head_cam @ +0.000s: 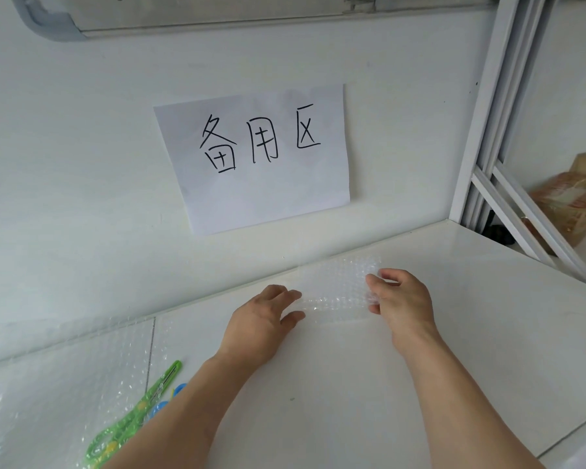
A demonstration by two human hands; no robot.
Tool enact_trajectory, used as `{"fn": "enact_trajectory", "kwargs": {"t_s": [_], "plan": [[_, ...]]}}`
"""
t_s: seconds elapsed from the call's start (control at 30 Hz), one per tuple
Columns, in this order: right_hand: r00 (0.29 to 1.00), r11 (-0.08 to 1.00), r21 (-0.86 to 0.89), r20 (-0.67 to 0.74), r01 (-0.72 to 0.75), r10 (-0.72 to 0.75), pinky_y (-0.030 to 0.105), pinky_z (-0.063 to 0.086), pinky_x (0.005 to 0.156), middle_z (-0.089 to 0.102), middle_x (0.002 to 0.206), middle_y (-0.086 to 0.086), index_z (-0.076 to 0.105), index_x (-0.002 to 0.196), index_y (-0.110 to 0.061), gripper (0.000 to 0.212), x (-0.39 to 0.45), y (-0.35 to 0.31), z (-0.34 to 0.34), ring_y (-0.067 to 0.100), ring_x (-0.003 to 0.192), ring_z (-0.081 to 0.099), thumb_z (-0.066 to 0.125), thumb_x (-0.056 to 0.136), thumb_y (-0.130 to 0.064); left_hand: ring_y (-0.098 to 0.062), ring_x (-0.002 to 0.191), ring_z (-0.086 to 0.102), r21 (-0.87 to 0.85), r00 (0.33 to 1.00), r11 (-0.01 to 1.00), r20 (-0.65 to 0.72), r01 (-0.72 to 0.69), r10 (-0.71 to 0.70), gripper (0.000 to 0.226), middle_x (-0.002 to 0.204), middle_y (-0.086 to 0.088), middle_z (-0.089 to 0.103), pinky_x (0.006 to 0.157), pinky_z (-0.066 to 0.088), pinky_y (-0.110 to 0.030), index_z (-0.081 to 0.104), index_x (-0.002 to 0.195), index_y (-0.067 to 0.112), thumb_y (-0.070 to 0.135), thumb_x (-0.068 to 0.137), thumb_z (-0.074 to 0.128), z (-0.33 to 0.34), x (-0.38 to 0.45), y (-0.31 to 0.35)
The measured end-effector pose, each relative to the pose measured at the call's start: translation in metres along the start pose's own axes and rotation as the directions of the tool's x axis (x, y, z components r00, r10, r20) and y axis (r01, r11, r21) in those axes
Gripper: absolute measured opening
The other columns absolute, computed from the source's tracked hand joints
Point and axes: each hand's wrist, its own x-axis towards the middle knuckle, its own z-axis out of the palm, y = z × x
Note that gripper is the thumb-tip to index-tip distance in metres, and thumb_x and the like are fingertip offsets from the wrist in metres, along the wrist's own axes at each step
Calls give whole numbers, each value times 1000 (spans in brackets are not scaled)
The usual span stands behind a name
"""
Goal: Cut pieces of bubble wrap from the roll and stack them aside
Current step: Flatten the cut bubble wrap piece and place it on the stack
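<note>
The person is laying a cut bubble wrap piece (pixel 335 292) by the wall, left hand (pixel 261 323) flat-fingered on one edge, right hand (pixel 400 299) pinching the other. Best squaring edges before releasing.

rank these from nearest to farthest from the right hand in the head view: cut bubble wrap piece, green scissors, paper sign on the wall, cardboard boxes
1. cut bubble wrap piece: pinched by the right hand, on the table near the wall.
2. paper sign: up on the wall, above and left.
3. cardboard boxes: far right, behind the white frame; close to the sign's rank.
4. green scissors: lower left, on bubble wrap.
</note>
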Motion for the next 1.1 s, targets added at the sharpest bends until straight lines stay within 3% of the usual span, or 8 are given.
{"fn": "enact_trajectory", "kwargs": {"t_s": [0.13,0.27,0.37,0.43,0.5,0.77,0.9,1.1], "plan": [[999,993,113,21,-34,31,29,57,64,60,80,-1,65,107,-7,23,2,-9,2,13,62,59,70,86,-13,-14,73,67,17,970,993,-213,-113,115,24,113,12,65,61,54,-28,68,112,31,37,90,63,-3,-4,0],[999,999,-42,37,16,-14,31,56,67,62,84,-2,65,107,-10,25,6,-6,5,14,68,63,71,85,-21,-12,65,66,101,939,980,-283,-172,194,18,98,11,69,45,51,-27,71,98,30,36,83,63,-3,-7,-4],[994,900,-422,80,107,-81,35,50,89,63,99,-5,61,118,-16,39,6,2,5,21,96,63,67,85,-35,-13,78,68,118,980,985,-139,-123,139,21,111,13,66,59,52,-27,69,106,33,40,90,58,-1,-12,-7],[988,816,-557,102,152,-115,34,45,92,61,111,-2,56,126,-18,45,3,6,6,22,108,58,62,87,-39,-9,101,61,79,1000,997,-14,-22,23,28,127,19,56,79,48,-25,62,119,39,47,95,50,-1,-15,-9],[982,756,-627,104,190,-161,36,41,95,55,128,3,48,134,-19,51,0,5,8,25,121,49,56,90,-43,-4,109,55,51,997,998,68,44,-48,32,133,23,50,86,43,-22,57,124,42,52,94,47,-3,-16,-7],[953,604,-737,219,303,-210,38,35,105,36,151,2,29,147,-32,63,-19,1,2,25,134,36,43,91,-58,-7,121,50,2,986,995,137,101,-100,61,150,22,27,98,42,-27,35,141,48,69,84,48,-7,-9,-2],[922,570,-731,358,376,-149,37,34,109,32,154,0,30,146,-38,68,-25,7,-3,22,137,36,53,86,-59,-7,125,47,16,966,994,235,109,-109,55,153,21,26,103,39,-30,38,140,50,65,88,47,-5,-4,0],[896,538,-722,411,434,-171,29,34,104,44,145,-2,43,142,-30,55,-25,10,-4,20,130,43,58,91,-43,-8,113,56,-8,970,993,214,116,-112,45,147,17,37,96,43,-26,49,135,43,56,92,49,-1,-3,0]]}}
